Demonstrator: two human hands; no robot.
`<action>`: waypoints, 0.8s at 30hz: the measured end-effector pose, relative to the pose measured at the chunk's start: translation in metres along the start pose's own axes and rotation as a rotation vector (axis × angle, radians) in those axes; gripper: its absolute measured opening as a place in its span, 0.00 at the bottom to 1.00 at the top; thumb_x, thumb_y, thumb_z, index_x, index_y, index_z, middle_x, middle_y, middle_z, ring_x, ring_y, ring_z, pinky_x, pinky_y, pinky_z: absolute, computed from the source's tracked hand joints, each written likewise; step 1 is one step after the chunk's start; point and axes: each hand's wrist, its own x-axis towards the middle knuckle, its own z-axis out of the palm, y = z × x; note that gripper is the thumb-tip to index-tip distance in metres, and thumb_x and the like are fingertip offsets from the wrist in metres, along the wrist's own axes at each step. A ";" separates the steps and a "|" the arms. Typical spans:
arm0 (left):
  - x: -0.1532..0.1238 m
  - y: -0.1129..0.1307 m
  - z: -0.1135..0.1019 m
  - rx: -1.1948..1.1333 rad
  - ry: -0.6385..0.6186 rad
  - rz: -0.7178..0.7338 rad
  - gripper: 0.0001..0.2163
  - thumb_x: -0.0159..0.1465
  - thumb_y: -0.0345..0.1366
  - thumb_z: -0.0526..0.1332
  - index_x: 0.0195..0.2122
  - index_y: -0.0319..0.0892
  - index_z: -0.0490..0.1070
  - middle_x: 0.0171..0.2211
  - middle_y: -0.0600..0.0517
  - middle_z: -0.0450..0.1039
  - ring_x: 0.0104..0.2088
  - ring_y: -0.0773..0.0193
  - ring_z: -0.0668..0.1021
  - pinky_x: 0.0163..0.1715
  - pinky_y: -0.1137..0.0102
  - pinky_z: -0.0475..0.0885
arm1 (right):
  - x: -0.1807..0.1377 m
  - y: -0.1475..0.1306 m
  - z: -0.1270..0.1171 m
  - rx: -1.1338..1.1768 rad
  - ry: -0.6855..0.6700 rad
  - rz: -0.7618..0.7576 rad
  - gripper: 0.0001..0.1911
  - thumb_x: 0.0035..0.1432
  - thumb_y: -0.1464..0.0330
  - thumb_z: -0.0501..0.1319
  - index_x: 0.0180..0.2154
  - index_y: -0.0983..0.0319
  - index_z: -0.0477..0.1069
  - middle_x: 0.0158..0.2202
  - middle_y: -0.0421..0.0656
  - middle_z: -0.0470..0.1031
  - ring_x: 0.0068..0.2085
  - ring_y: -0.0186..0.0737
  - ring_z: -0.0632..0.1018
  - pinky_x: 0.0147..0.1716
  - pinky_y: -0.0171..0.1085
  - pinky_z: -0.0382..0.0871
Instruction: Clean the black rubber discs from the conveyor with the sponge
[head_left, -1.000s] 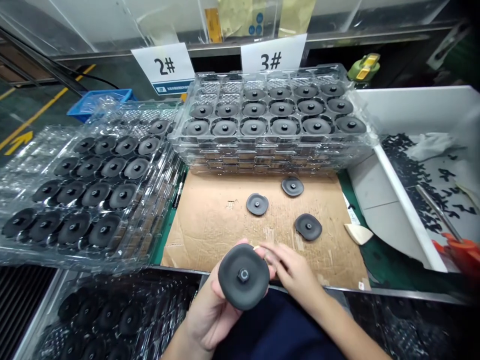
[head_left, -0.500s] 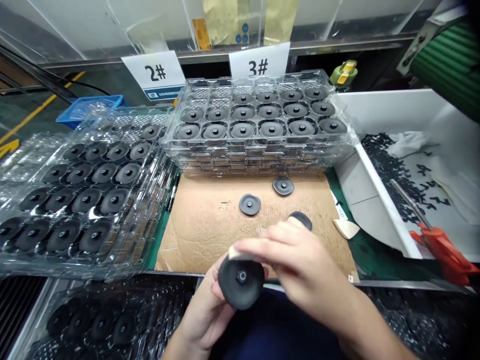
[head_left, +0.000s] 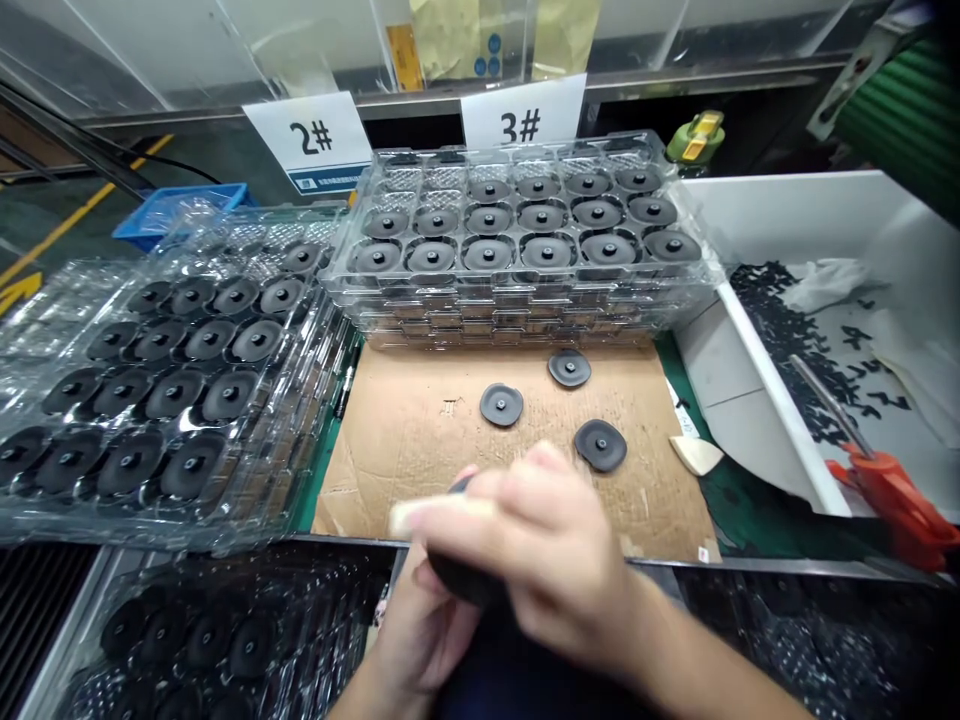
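My left hand (head_left: 420, 625) grips a black round rubber disc (head_left: 459, 578) at the table's near edge; only the disc's lower rim shows. My right hand (head_left: 525, 550) lies across the top of that disc, blurred by motion, fingers closed on a small pale piece (head_left: 420, 513) that I cannot make out. Three more black discs lie loose on the brown cardboard sheet (head_left: 397, 450): one in the middle (head_left: 501, 404), one farther back (head_left: 569, 367), one to the right (head_left: 600, 445).
Clear plastic trays of black discs are stacked at the left (head_left: 172, 370) and behind the cardboard (head_left: 517, 240). A white bin (head_left: 772, 390) at the right holds black scraps and orange-handled scissors (head_left: 892, 490). Signs read 2# and 3#. More trays sit below the table edge.
My right hand has swept from right of the disc leftward across its face, covering it. The left hand keeps its hold on the disc.
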 end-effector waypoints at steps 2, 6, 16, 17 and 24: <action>0.000 0.000 -0.004 -0.065 0.011 0.032 0.26 0.48 0.45 0.66 0.49 0.50 0.68 0.44 0.51 0.75 0.48 0.55 0.74 0.47 0.67 0.70 | -0.008 0.018 0.002 0.068 0.004 0.244 0.15 0.62 0.74 0.51 0.46 0.56 0.69 0.37 0.38 0.75 0.37 0.33 0.73 0.38 0.36 0.60; -0.003 0.005 -0.009 -0.189 0.001 0.039 0.25 0.48 0.46 0.66 0.49 0.53 0.69 0.50 0.51 0.72 0.48 0.55 0.74 0.49 0.67 0.69 | -0.047 0.054 0.021 0.031 -0.050 0.535 0.15 0.62 0.72 0.52 0.48 0.54 0.68 0.42 0.41 0.74 0.40 0.36 0.73 0.38 0.36 0.64; -0.001 0.009 0.007 -0.129 -0.053 0.020 0.24 0.48 0.40 0.68 0.48 0.52 0.69 0.50 0.53 0.73 0.48 0.58 0.74 0.49 0.68 0.68 | -0.045 0.029 0.012 -0.029 0.053 0.527 0.16 0.60 0.71 0.53 0.50 0.57 0.66 0.42 0.42 0.74 0.39 0.37 0.73 0.37 0.37 0.66; 0.000 0.009 0.009 -0.113 -0.047 0.024 0.23 0.49 0.38 0.67 0.48 0.52 0.69 0.49 0.54 0.73 0.48 0.59 0.74 0.49 0.69 0.69 | -0.035 0.018 0.005 -0.019 0.103 0.467 0.17 0.60 0.71 0.54 0.51 0.57 0.65 0.45 0.42 0.73 0.40 0.37 0.73 0.38 0.36 0.66; 0.003 0.011 0.005 -0.071 -0.011 -0.006 0.19 0.52 0.38 0.65 0.47 0.53 0.70 0.47 0.55 0.73 0.47 0.60 0.74 0.47 0.70 0.70 | -0.001 -0.014 0.005 0.100 -0.176 0.141 0.14 0.59 0.76 0.53 0.47 0.65 0.68 0.36 0.42 0.75 0.36 0.35 0.73 0.37 0.34 0.66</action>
